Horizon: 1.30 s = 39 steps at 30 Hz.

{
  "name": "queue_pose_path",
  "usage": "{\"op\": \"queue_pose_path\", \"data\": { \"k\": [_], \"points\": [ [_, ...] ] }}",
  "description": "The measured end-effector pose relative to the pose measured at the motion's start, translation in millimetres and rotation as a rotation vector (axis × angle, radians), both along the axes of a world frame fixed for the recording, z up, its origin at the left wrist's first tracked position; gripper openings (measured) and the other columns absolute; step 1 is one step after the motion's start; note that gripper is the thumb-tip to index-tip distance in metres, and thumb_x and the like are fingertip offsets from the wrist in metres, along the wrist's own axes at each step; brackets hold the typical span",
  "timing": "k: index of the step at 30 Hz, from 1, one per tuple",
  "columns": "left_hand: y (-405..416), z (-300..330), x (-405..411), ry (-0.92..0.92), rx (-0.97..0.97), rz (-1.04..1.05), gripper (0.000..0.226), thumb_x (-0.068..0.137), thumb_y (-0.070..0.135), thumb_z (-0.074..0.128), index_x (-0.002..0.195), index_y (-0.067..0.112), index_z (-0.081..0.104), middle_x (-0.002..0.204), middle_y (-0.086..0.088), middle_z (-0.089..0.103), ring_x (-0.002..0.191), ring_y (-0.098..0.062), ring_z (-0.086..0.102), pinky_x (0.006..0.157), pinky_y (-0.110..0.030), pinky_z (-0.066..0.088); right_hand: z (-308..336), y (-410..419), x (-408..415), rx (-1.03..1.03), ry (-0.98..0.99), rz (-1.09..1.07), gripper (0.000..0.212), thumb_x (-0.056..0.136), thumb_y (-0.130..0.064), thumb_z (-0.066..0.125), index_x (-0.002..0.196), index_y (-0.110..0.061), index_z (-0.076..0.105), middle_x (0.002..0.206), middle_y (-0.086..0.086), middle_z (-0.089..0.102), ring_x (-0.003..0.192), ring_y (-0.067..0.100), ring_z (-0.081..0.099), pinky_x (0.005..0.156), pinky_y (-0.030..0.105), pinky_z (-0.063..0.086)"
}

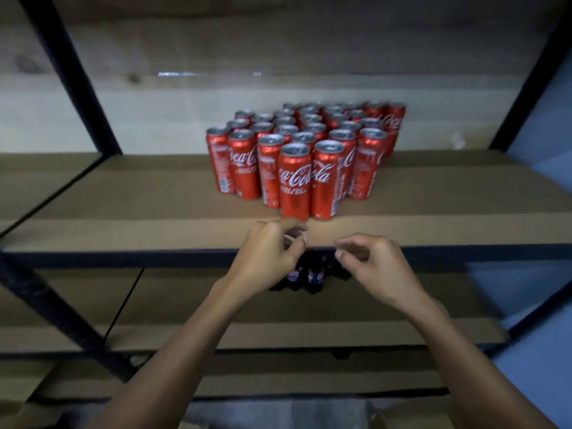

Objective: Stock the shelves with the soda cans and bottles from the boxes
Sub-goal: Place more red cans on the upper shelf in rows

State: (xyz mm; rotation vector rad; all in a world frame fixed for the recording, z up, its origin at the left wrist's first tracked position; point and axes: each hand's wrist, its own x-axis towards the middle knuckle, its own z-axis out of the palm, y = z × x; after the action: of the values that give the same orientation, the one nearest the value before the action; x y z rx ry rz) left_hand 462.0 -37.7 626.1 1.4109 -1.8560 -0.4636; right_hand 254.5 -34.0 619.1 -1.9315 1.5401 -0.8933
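Note:
Several red Coca-Cola cans (305,156) stand upright in a tight block on the brown shelf board (154,212), right of its middle. The two frontmost cans (309,181) stand close to the front edge. My left hand (269,255) hovers just before that edge, below the front cans, its fingers loosely curled and nothing plainly held. My right hand (374,264) hangs beside it to the right, also loosely curled and empty. Dark Pepsi bottles (311,275) stand on the shelf below, partly hidden behind both hands.
Black metal uprights (71,78) and a black front rail (123,258) frame the rack. The lower shelf board (185,305) runs beneath. A blue wall (538,150) lies to the right. A cardboard box flap (411,413) shows at the bottom.

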Motion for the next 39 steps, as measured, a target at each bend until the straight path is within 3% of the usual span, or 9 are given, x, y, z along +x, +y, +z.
{"op": "queue_pose_path", "data": {
  "k": [2,4,7,11,15,20,26,31,39],
  "points": [
    [-14,7,-9,0.031,-0.085,0.052,0.017,0.089,0.022,0.063,0.105,0.021,0.07,0.087,0.012,0.07,0.078,-0.002,0.066,0.073,-0.026,0.055,11,-11,-13,-0.047,-0.084,-0.052,0.014,0.09,-0.019,0.068,0.102,-0.019,0.075,0.091,-0.01,0.073,0.084,0.0,0.068,0.076,0.014,0.052],
    [-29,6,-15,0.072,-0.164,0.174,0.017,0.087,0.027,0.067,0.103,0.022,0.067,0.083,0.012,0.068,0.075,-0.005,0.065,0.071,-0.03,0.056,16,-27,-24,-0.065,-0.173,-0.104,0.011,0.09,-0.018,0.068,0.099,-0.02,0.074,0.088,-0.008,0.073,0.085,0.005,0.069,0.079,0.027,0.057],
    [-48,-4,-19,0.164,-0.191,0.332,0.03,0.082,0.034,0.072,0.104,0.026,0.054,0.093,0.006,0.064,0.082,-0.011,0.062,0.074,-0.037,0.055,14,-56,-32,-0.068,-0.32,-0.14,0.012,0.089,-0.016,0.069,0.101,-0.019,0.072,0.088,-0.005,0.073,0.086,0.01,0.07,0.084,0.04,0.059],
    [-65,-14,-26,0.374,-0.021,0.327,0.059,0.076,0.035,0.08,0.121,0.026,0.042,0.123,0.002,0.059,0.109,-0.015,0.06,0.092,-0.038,0.051,8,-89,-21,0.002,-0.364,-0.07,0.038,0.087,-0.021,0.073,0.122,-0.013,0.062,0.11,-0.004,0.068,0.099,0.007,0.064,0.094,0.031,0.053],
    [-75,-19,-33,0.425,0.047,0.371,0.069,0.077,0.03,0.081,0.133,0.023,0.042,0.125,0.0,0.062,0.113,-0.018,0.061,0.099,-0.043,0.05,1,-112,-2,0.084,-0.409,0.056,0.062,0.081,-0.025,0.079,0.135,-0.013,0.051,0.118,-0.002,0.061,0.111,0.014,0.061,0.098,0.031,0.05],
    [-72,-20,-38,0.443,0.043,0.404,0.062,0.079,0.023,0.08,0.131,0.024,0.046,0.123,0.0,0.063,0.11,-0.014,0.061,0.098,-0.044,0.051,-9,-120,8,0.021,-0.418,0.089,0.054,0.08,-0.028,0.08,0.129,-0.022,0.056,0.11,-0.011,0.067,0.098,0.0,0.064,0.092,0.028,0.054],
    [-68,-16,-51,0.435,0.026,0.385,0.06,0.078,0.017,0.081,0.128,0.022,0.049,0.122,0.0,0.064,0.111,-0.015,0.061,0.097,-0.039,0.051,-14,-118,-11,-0.026,-0.394,0.075,0.061,0.079,-0.034,0.08,0.133,-0.019,0.055,0.121,-0.004,0.066,0.104,0.007,0.064,0.094,0.031,0.055],
    [-70,-16,-86,0.473,0.047,0.325,0.059,0.076,0.015,0.082,0.124,0.025,0.051,0.119,0.002,0.066,0.108,-0.01,0.064,0.096,-0.041,0.053,-15,-114,-57,-0.013,-0.383,0.108,0.06,0.081,-0.036,0.078,0.134,-0.021,0.055,0.121,-0.007,0.067,0.101,0.003,0.065,0.088,0.025,0.056],
    [-93,-14,-170,0.436,0.065,0.248,0.066,0.071,0.018,0.086,0.127,0.024,0.052,0.113,0.01,0.066,0.1,0.002,0.063,0.092,-0.03,0.054,-16,-118,-149,0.029,-0.41,0.041,0.059,0.08,-0.039,0.078,0.133,-0.024,0.056,0.118,-0.01,0.068,0.099,0.003,0.067,0.088,0.029,0.057]
  ]
}}
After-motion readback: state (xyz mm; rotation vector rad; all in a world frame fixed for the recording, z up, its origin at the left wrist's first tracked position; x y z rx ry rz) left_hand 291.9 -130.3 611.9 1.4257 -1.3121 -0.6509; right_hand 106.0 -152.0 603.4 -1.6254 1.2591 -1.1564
